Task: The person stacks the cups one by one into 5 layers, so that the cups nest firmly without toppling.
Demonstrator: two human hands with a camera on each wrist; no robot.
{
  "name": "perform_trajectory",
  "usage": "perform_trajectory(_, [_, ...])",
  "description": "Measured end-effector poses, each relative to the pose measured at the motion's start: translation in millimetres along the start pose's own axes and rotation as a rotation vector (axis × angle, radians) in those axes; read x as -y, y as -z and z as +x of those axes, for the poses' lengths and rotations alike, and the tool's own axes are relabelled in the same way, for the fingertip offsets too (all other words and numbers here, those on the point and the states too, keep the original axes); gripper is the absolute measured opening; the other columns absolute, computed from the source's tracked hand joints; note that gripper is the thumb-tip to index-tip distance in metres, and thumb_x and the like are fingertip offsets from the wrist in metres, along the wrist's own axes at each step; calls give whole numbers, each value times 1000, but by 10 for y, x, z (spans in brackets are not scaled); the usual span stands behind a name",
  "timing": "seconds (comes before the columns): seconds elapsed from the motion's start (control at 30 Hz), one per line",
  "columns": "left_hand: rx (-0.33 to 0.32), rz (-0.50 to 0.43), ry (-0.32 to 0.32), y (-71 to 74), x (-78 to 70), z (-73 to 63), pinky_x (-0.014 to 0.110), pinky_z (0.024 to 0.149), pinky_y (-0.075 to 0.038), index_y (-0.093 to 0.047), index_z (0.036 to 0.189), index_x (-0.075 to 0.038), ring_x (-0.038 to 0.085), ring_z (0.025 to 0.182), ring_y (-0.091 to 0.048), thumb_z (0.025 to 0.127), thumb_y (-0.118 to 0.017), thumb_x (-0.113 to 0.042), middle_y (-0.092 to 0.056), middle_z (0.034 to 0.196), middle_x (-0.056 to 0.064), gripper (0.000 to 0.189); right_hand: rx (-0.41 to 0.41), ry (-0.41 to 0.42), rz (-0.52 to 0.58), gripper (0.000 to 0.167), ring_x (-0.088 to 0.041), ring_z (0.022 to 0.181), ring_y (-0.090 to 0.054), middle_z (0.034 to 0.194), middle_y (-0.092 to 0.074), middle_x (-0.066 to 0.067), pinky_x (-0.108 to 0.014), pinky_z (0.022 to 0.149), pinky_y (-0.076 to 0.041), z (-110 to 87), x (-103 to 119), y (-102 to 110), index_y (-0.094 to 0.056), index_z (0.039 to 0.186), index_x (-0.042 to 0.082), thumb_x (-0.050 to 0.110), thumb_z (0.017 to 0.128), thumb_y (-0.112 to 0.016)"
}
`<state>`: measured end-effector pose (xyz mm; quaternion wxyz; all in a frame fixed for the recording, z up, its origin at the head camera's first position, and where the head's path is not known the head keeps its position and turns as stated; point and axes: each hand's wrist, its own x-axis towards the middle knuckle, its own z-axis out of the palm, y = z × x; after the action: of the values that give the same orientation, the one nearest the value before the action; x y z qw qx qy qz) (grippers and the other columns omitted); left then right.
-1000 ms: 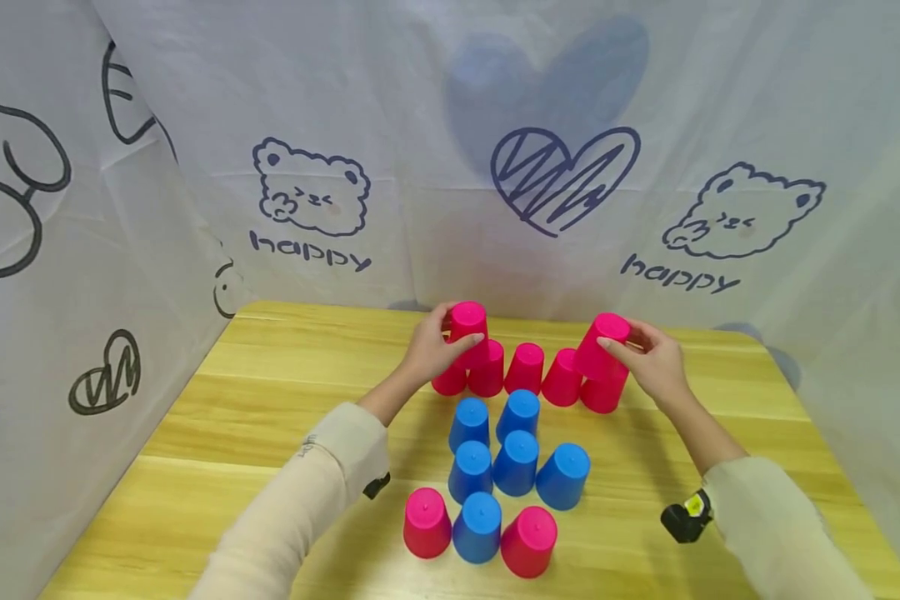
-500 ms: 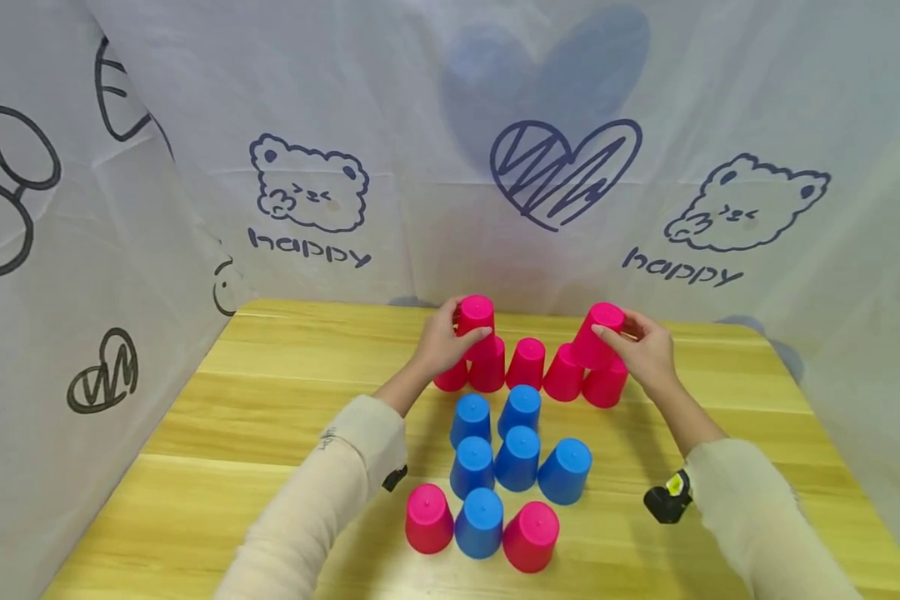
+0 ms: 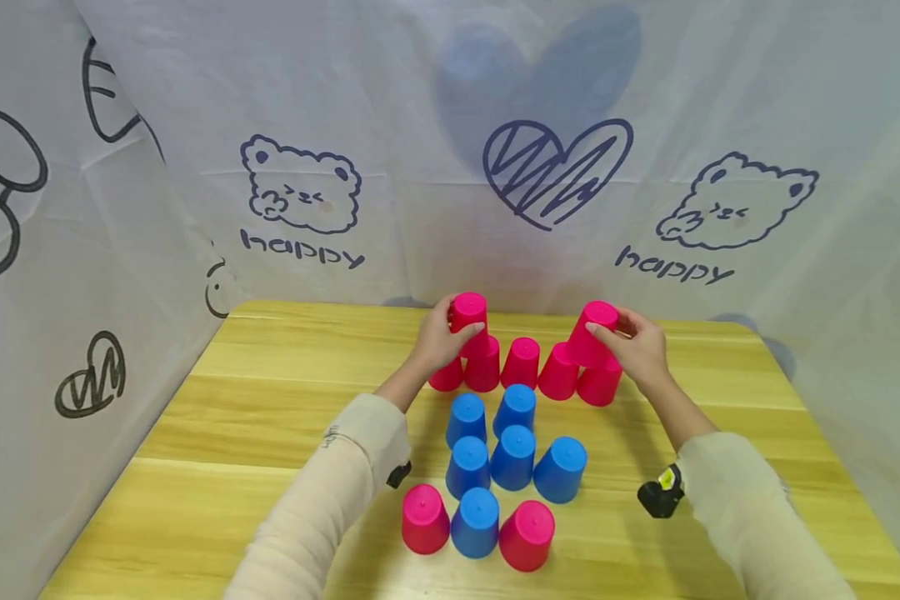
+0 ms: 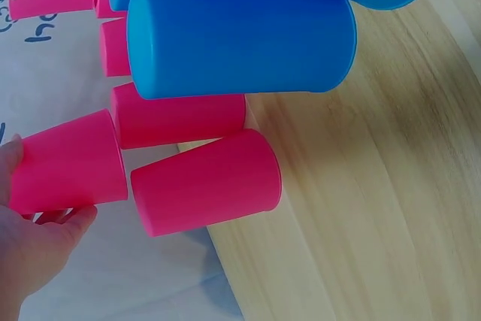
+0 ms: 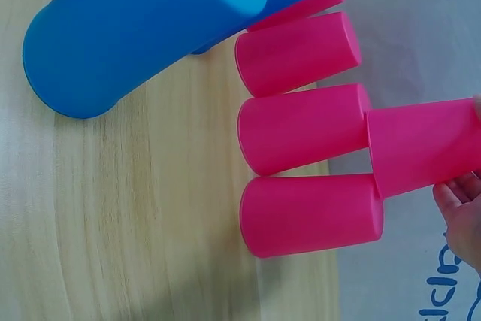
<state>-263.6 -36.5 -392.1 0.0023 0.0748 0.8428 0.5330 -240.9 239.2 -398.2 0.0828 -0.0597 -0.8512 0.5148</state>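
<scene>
My left hand (image 3: pixel 437 340) grips an upside-down pink cup (image 3: pixel 468 317) over the two leftmost cups of a back row of pink cups (image 3: pixel 523 364). In the left wrist view that cup (image 4: pixel 69 163) sits very close to the bases beneath it; contact is hard to tell. On the other side, my right hand (image 3: pixel 641 350) pinches another upside-down pink cup (image 3: pixel 592 333) between thumb and fingers. The right wrist view has this cup (image 5: pixel 425 144) straddling the two rightmost row cups, its rim at their bases. Some fingers of both hands are hidden behind the cups.
Several upside-down blue cups (image 3: pixel 513 458) stand in front of the pink row. Nearest me, two pink cups (image 3: pixel 425 521) flank a blue cup (image 3: pixel 475 525). The wooden table (image 3: pixel 217 467) ends at a white printed cloth (image 3: pixel 420 217) behind.
The right-hand cup has shifted left and now straddles the two rightmost row cups. The left-hand cup has moved slightly right over its pair. The standing cups stay put; the head view shifts a little.
</scene>
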Motion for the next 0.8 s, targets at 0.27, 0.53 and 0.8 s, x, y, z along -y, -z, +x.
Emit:
perform_trajectory(0.27, [-4,6,13,-8,28,18,41,94,-49,-38,135,-5,30,120,-51,88,-64,-16,-52,130,15,55,16,-4,-13,60,-32,117,-50,129,-53,-20,-43,100,-44,-3,-14,17,-45,134,2,36,87,-62])
perform_trajectory(0.53, [-11,23,11,-7,59,30,42,95,-49,-38,135,-4,30,119,-52,88,-63,-16,-53,129,15,55,22,9,-23,60,-30,115,-51,128,-54,-20,-39,99,-46,-5,-38,19,-45,135,2,35,88,-61])
perform_trajectory(0.8, [6,23,27,11,74,31,43,95,-48,-31,140,-6,31,124,-47,87,-65,-19,-48,134,15,65,38,11,-12,67,-34,121,-48,134,-48,-22,-44,103,-40,-32,-47,44,-35,141,2,32,88,-63])
